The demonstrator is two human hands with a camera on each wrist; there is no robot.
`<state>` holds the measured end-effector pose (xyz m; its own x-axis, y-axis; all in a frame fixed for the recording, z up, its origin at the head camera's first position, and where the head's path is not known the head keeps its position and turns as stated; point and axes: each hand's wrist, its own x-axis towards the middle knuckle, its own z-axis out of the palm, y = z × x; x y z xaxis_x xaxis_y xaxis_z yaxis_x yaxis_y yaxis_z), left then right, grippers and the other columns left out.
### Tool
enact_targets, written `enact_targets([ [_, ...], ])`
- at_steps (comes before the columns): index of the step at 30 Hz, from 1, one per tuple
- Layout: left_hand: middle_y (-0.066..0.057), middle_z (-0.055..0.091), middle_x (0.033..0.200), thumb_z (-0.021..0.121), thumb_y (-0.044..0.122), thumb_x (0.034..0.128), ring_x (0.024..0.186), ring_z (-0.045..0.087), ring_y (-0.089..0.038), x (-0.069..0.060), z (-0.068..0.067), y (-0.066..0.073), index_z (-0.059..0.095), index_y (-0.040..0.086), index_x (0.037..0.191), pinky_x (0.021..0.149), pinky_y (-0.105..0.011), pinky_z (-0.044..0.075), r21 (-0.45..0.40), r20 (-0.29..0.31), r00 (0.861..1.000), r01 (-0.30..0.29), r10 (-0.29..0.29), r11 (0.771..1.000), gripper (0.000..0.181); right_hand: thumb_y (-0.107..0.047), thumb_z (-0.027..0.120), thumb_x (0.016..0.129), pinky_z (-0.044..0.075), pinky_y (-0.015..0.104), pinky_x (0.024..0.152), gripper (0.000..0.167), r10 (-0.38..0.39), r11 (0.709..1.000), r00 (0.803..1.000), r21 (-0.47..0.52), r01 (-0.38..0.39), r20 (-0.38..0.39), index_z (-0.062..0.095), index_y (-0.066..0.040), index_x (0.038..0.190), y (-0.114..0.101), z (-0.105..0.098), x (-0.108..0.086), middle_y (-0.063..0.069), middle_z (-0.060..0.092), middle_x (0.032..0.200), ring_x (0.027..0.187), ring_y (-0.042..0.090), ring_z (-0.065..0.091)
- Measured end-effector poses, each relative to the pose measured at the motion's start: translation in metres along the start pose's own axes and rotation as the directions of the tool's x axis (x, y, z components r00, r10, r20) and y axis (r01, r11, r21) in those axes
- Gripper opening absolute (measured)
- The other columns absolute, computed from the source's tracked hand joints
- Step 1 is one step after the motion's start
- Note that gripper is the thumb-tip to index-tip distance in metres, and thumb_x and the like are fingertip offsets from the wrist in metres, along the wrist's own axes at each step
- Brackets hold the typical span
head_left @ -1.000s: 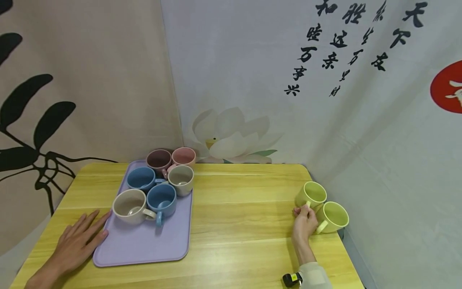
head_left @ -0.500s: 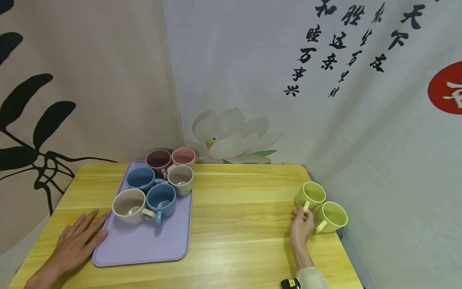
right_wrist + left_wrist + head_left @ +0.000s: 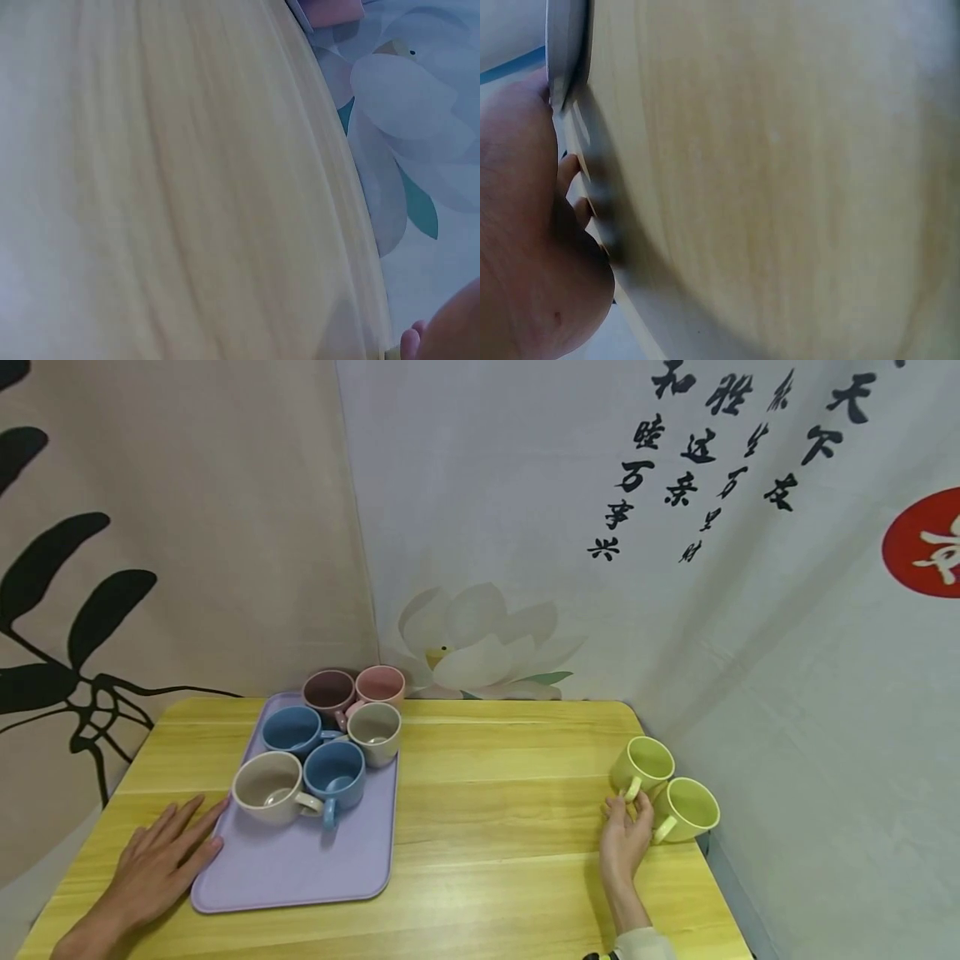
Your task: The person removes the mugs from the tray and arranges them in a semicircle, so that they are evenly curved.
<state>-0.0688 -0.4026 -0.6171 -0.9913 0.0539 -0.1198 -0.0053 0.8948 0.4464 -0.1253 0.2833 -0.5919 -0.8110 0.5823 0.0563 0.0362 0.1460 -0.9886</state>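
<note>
My left hand (image 3: 161,852) lies spread on the table at the tray's left side, its thumb and index finger touching the edge of the lilac tray (image 3: 300,868). In the left wrist view that hand (image 3: 532,225) shows beside the tray's rim (image 3: 564,45). On the right, two lime-green mugs stand close together. My right hand (image 3: 627,839) is just below the handle of the farther green mug (image 3: 647,760), its thumb and fingers parted. The nearer green mug (image 3: 688,810) stands beside it. Only a bit of the right hand (image 3: 454,330) enters the right wrist view.
Several mugs crowd the tray's far part: a dark mauve mug (image 3: 328,693), a pink mug (image 3: 381,685), two blue mugs and two off-white mugs. Wood-grain tabletop (image 3: 495,810) lies between tray and green mugs. A printed cloth (image 3: 487,527) hangs behind.
My right hand has loosened its pinch on the farther green mug's handle and drawn slightly back toward me. The mugs and left hand stay put; the head view has turned slightly.
</note>
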Motion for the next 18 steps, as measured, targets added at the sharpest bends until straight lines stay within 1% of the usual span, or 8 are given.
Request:
enact_targets([
  [2,-0.040,0.008,0.183,0.038,0.056,0.1218,0.166,-0.010,-0.072,0.000,0.000,0.000,0.014,0.026,0.183,0.124,-0.090,-0.022,0.001,0.003,1.000,0.004,-0.004,1.000,0.072,-0.029,0.051,0.121,0.054,0.004,0.095,0.061,-0.012,1.000,1.000,-0.017,0.012,0.001,0.032,-0.004,0.174,-0.001,0.000,-0.003,0.023,0.039,0.177,0.118,0.001,0.067],
  [4,-0.040,0.008,0.183,0.037,0.056,0.1217,0.166,-0.010,-0.072,0.000,-0.001,0.001,0.015,0.025,0.183,0.124,-0.090,-0.022,0.000,0.003,1.000,0.007,-0.007,1.000,0.072,-0.030,0.052,0.121,0.055,0.006,0.092,0.062,-0.026,0.999,1.000,-0.039,0.026,-0.010,0.032,-0.006,0.174,-0.003,0.000,-0.007,0.023,0.044,0.173,0.116,-0.001,0.068],
  [7,-0.040,0.009,0.183,0.037,0.056,0.1218,0.167,-0.010,-0.072,0.000,-0.001,0.001,0.016,0.024,0.183,0.124,-0.091,-0.021,-0.002,0.003,1.000,0.008,-0.008,1.000,0.072,-0.030,0.054,0.120,0.053,0.006,0.084,0.062,-0.049,0.997,0.998,-0.054,0.047,-0.043,0.033,-0.007,0.174,-0.005,0.001,-0.012,0.027,0.053,0.164,0.110,-0.007,0.069],
  [10,-0.040,0.010,0.183,0.037,0.056,0.1219,0.167,-0.010,-0.072,-0.001,-0.001,0.001,0.016,0.024,0.183,0.124,-0.091,-0.021,0.000,-0.003,1.000,0.003,-0.003,1.000,0.072,-0.023,0.058,0.119,0.052,0.005,0.081,0.060,-0.094,0.995,0.992,-0.042,0.091,-0.083,0.038,-0.006,0.172,-0.007,0.004,-0.016,0.030,0.056,0.158,0.105,-0.015,0.067],
  [12,-0.040,0.010,0.183,0.037,0.055,0.1219,0.167,-0.010,-0.072,-0.001,0.000,0.000,0.016,0.024,0.183,0.124,-0.091,-0.021,0.001,-0.005,1.000,0.000,0.000,1.000,0.072,-0.019,0.059,0.118,0.051,0.004,0.081,0.058,-0.132,0.991,0.987,-0.039,0.128,-0.097,0.040,-0.004,0.170,-0.009,0.006,-0.020,0.028,0.052,0.162,0.105,-0.017,0.065],
  [15,-0.040,0.009,0.183,0.037,0.055,0.1219,0.167,-0.010,-0.071,0.000,0.000,0.000,0.016,0.025,0.183,0.124,-0.090,-0.022,0.002,-0.006,1.000,-0.002,0.002,1.000,0.072,-0.012,0.061,0.116,0.051,0.002,0.087,0.055,-0.191,0.981,0.976,-0.041,0.188,-0.105,0.045,-0.003,0.168,-0.012,0.009,-0.025,0.023,0.050,0.166,0.110,-0.017,0.064],
  [18,-0.040,0.008,0.184,0.038,0.055,0.1217,0.167,-0.011,-0.071,0.000,0.001,-0.001,0.016,0.025,0.183,0.124,-0.089,-0.024,-0.001,-0.007,1.000,-0.005,0.005,1.000,0.072,-0.010,0.059,0.116,0.050,0.002,0.093,0.051,-0.237,0.971,0.968,-0.063,0.232,-0.087,0.048,-0.002,0.166,-0.014,0.013,-0.027,0.020,0.054,0.163,0.116,-0.013,0.063],
])
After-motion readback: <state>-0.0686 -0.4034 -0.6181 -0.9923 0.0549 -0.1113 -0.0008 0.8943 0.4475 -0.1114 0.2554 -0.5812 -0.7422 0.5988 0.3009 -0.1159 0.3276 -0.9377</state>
